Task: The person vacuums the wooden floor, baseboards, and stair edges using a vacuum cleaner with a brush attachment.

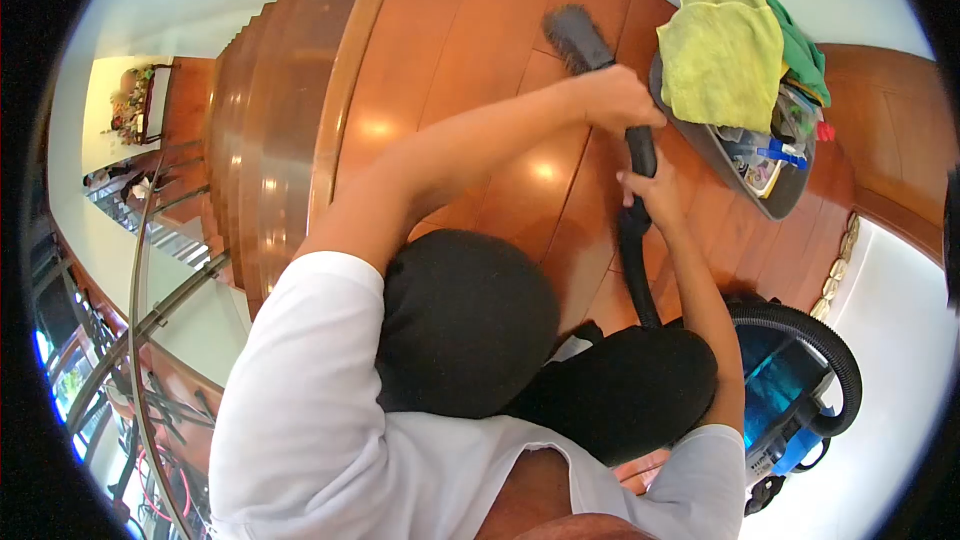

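A black vacuum cleaner wand (640, 152) runs down toward my knees, and a bristled brush head (580, 37) at its far end rests on the wooden floor. My left hand (618, 100) is closed around the wand near the brush. Lower down, my right hand (655, 195) grips the same wand, its fingers wrapped about it. From there the black hose (640, 285) passes behind my right knee. The blue and black vacuum cleaner body (785, 385) stands to my right, with its ribbed hose arching over it.
Beside the wand is a grey bin (742, 168) with a yellow cloth (722, 58), a green cloth (795, 45) and bottles. Wooden stairs (270, 130) descend at my left, past a floor edge strip (345, 90). A metal railing (140, 340) stands farther left. White walls border the right.
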The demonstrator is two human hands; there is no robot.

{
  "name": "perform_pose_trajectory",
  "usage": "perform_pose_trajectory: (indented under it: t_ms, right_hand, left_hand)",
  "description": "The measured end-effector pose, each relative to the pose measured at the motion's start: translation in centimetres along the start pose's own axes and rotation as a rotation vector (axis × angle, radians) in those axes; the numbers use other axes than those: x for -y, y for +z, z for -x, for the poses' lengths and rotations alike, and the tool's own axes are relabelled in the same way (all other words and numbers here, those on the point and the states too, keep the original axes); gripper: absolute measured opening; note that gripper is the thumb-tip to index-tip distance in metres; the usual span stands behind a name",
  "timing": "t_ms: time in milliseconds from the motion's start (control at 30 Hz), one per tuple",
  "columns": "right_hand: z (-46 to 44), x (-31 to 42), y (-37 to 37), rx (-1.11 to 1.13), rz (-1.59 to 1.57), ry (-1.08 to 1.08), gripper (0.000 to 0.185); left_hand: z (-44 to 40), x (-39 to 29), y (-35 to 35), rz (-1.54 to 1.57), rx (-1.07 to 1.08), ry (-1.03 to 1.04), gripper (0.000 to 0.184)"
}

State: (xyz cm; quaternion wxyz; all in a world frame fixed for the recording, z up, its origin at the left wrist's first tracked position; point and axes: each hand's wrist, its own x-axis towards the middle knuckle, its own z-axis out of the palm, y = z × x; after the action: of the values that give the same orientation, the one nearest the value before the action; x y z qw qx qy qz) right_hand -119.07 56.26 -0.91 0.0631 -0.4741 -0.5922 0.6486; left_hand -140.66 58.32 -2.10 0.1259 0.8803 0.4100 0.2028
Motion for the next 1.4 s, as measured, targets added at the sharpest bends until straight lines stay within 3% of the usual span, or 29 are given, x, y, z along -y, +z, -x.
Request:
perform_pose_trajectory:
  t_ms: [133,233,367,533,567,667,900,1000,1067,1267,1400]
  right_hand:
    - [3.3,-0.7,0.8,0.258,0.009,0.122,0.035]
    - [5.1,0.0,2.4,0.337,0.11,0.226,0.042]
    - [3.6,0.7,0.7,0.436,0.188,0.164,0.047]
    - [3.0,6.8,1.3,0.404,0.401,0.231,0.046]
    - [3.7,8.1,2.3,0.353,0.172,0.319,0.047]
    - [4.0,7.3,3.3,0.239,0.063,0.351,0.052]
    - [4.5,6.3,5.9,0.048,0.161,0.125,0.057]
    - [4.4,7.1,5.7,0.015,0.18,0.076,0.058]
    - [4.5,8.7,5.8,0.026,0.283,0.128,0.059]
    - [2.2,8.7,7.9,-0.037,0.541,-0.157,0.056]
    - [1.4,9.5,7.6,0.005,0.555,-0.032,0.048]
  left_hand:
    - [4.5,-5.4,0.4,0.013,0.056,-0.139,0.021]
    - [7.1,-7.3,1.6,0.084,-0.012,-0.112,0.019]
    - [6.8,-7.1,0.5,0.139,-0.037,-0.174,0.019]
    - [6.9,-6.2,-3.2,0.266,-0.073,-0.166,0.018]
    - [6.9,-6.0,-3.7,0.28,-0.05,-0.171,0.019]
    - [7.3,-5.3,-4.6,0.354,-0.006,-0.143,0.02]
    - [8.1,-4.8,-3.7,0.376,0.063,-0.193,0.033]
    - [8.6,-4.6,-3.5,0.469,-0.091,-0.199,0.036]
    - [8.8,-4.1,-2.1,0.364,-0.065,-0.23,0.032]
    - [10.4,-3.1,-1.9,0.31,-0.158,-0.254,0.037]
    - [10.8,-2.7,-1.5,0.351,-0.262,-0.267,0.046]
